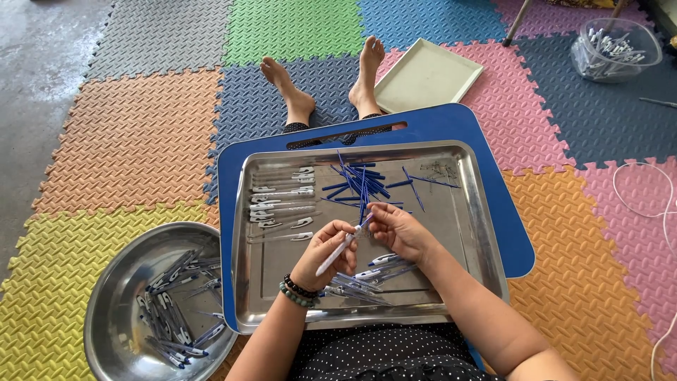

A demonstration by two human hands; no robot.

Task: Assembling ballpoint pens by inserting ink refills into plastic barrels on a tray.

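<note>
Pen [343, 247] sits mid-tray, long axis diagonal: tip end up toward 1 o'clock, back end down toward 7. Left hand [326, 255] wraps the barrel, fingers closed round it, beaded bracelets [299, 291] on the wrist. Right hand [397, 231] at the pen's upper end, fingertips pinched narrow on the tip w/ a blue refill going in, can't tell how deep. Both over the steel tray [471, 226]. At 12 o'clock from the pen: loose blue refills [361, 181], scattered. At 9–10: row of clear barrels [282, 204], lying left-right. At 5–6, just under the hands: finished pens [367, 279] in a small heap. Tray rests on a blue lap board [508, 212]. At 8 o'clock, off the board: steel bowl [113, 282] w/ more pens. Far 1 o'clock: empty-looking cream tray [427, 74]; 2 o'clock, clear tub [615, 48] of parts.
</note>
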